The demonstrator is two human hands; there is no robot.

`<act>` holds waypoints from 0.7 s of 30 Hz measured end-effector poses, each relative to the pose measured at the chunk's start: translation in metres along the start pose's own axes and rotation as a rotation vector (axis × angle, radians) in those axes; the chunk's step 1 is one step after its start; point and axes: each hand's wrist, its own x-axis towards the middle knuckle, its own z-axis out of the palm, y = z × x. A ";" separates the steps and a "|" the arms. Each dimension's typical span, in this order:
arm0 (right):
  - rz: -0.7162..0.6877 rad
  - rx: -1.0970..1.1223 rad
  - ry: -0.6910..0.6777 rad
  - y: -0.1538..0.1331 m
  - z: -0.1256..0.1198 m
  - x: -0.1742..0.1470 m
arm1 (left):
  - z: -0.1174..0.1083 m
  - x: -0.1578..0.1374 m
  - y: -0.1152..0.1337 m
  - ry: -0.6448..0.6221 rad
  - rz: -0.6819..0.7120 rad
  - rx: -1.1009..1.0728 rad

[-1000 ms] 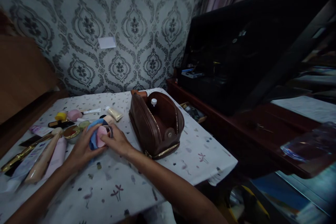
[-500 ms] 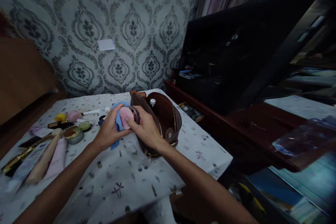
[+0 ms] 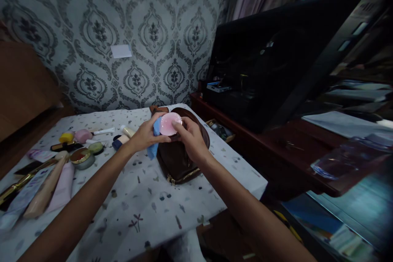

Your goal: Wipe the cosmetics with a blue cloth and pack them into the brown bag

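By the bag, the left hand curls partly closed round a blue cloth and pink disc; the right hand pinches the disc.

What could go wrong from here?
The round pink item might slip: it's held raised off the table, between the left hand and right hand. The blue cloth hangs loose by the left hand and could drop or catch on the brown bag.
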 end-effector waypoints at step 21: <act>0.099 -1.328 -0.151 0.025 -0.030 0.031 | 0.022 -0.061 -0.025 0.107 0.118 0.201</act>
